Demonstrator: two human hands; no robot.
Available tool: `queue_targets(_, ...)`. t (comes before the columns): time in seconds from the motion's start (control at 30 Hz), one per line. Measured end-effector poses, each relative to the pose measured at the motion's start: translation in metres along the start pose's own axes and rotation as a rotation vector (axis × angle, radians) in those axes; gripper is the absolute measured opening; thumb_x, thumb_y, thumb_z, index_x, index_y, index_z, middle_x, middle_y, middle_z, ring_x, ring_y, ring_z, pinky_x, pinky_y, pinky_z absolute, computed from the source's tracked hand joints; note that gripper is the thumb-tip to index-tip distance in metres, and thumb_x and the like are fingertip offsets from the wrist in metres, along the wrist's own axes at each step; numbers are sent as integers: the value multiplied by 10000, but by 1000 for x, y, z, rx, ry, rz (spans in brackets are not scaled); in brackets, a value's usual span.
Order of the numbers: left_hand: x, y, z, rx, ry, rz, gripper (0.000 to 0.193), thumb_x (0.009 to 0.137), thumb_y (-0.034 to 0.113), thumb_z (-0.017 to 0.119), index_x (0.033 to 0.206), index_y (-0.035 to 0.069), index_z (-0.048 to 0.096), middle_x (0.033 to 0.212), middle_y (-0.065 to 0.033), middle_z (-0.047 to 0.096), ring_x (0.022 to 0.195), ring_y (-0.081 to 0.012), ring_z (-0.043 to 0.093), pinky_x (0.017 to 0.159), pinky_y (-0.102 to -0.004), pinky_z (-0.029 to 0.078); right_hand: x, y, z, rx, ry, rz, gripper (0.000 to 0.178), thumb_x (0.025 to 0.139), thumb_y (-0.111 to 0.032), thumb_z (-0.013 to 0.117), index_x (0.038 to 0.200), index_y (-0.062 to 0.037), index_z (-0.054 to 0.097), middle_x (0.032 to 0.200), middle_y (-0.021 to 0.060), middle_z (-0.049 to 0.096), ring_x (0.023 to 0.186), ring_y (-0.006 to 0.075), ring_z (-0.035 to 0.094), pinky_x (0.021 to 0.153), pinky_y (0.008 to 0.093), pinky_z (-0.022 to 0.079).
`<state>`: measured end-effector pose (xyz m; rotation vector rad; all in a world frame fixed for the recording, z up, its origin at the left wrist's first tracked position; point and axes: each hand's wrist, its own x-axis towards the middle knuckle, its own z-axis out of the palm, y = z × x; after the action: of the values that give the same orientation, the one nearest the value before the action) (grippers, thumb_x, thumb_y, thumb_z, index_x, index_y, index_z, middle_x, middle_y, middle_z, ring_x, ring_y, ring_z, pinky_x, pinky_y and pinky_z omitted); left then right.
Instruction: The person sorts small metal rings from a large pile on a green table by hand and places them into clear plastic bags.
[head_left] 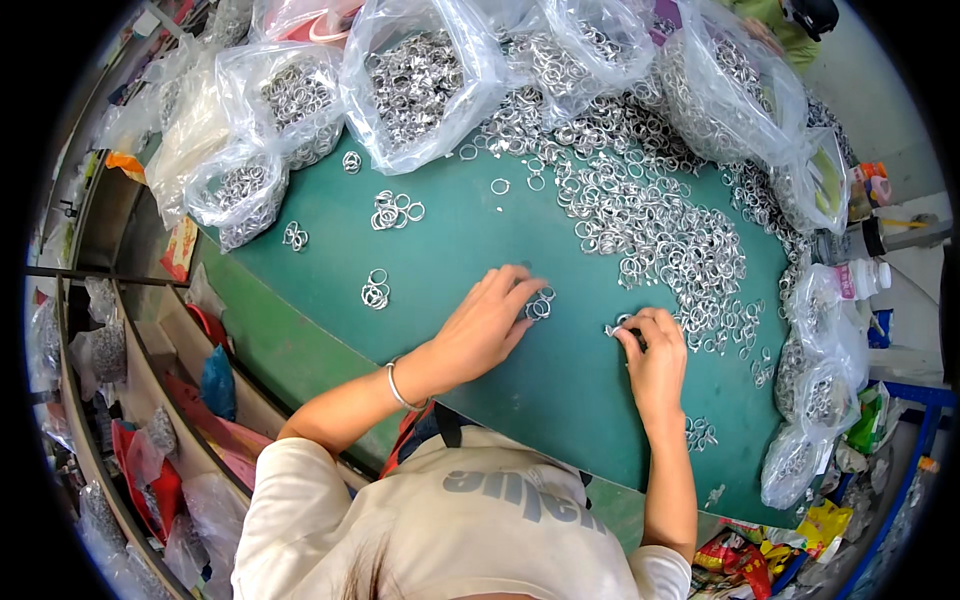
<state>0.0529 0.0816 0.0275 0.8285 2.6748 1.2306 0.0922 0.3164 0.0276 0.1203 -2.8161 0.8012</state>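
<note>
Near the middle of the green table, my left hand is beside a small cluster of silver metal rings. Its thumb and forefinger are apart around the cluster's near side, with some blur at the fingertips. My right hand is closed in a pinch on a metal ring, partly hidden by the fingers. A large spread of loose rings lies just beyond and right of this hand. Small separate groups of rings, such as one group to the left, lie on the table.
Clear plastic bags full of rings line the far edge of the green table. More bags stand along the right edge. A bottle lies at the right. Shelves with bagged goods are at the left. Colourful packets are at lower right.
</note>
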Motion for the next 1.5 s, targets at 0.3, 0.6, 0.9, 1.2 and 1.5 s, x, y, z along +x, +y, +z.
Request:
queue_targets(0.3, -20, 22, -7, -506, -56, -133, 546, 831, -44, 609, 1342, 54, 445, 1129, -114, 538, 896, -179, 583, 732, -295, 497, -7, -51, 0, 722, -250, 67, 228, 789, 85, 608, 1008, 28, 634, 1032, 114, 582, 830, 181, 597, 711, 278, 480)
queue_targets(0.6, -38, -22, -59, -492, 312, -414, 204, 867, -24, 560, 1064, -10, 608, 840, -84, 618, 697, -136, 594, 584, -254, 468, 16, -84, 34, 1003, -374, 193, 362, 828, 76, 577, 1188, 41, 575, 1226, 140, 549, 990, 163, 588, 771, 252, 482)
queue_targets(0.9, -40, -14, -18, 100, 215, -9, 292, 766, 54, 683, 1043, 38, 592, 989, -132, 557, 896, -314, 554, 783, -391, 467, 18, -68, 31, 394, -212, 18, 242, 794, 67, 606, 1035, 42, 618, 1030, 142, 614, 921, 249, 589, 795, 324, 466)
queue_targets(1.2, -45, -40, -68, 177, 541, 19, 125, 786, 7, 636, 879, 29, 555, 922, -138, 552, 879, -339, 549, 779, -397, 462, 3, -52, 17, 151, -127, -121, 257, 762, 62, 622, 1018, 37, 616, 1060, 156, 580, 1002, 328, 540, 887, 394, 429)
queue_targets(1.5, -86, -138, -119, 593, 787, -270, 226, 725, -25, 681, 912, 25, 563, 1015, -160, 516, 951, -332, 500, 829, -411, 425, 0, -28, -2, 104, -39, -95, 207, 779, 14, 627, 985, 23, 616, 1064, 159, 577, 1020, 340, 532, 908, 409, 409)
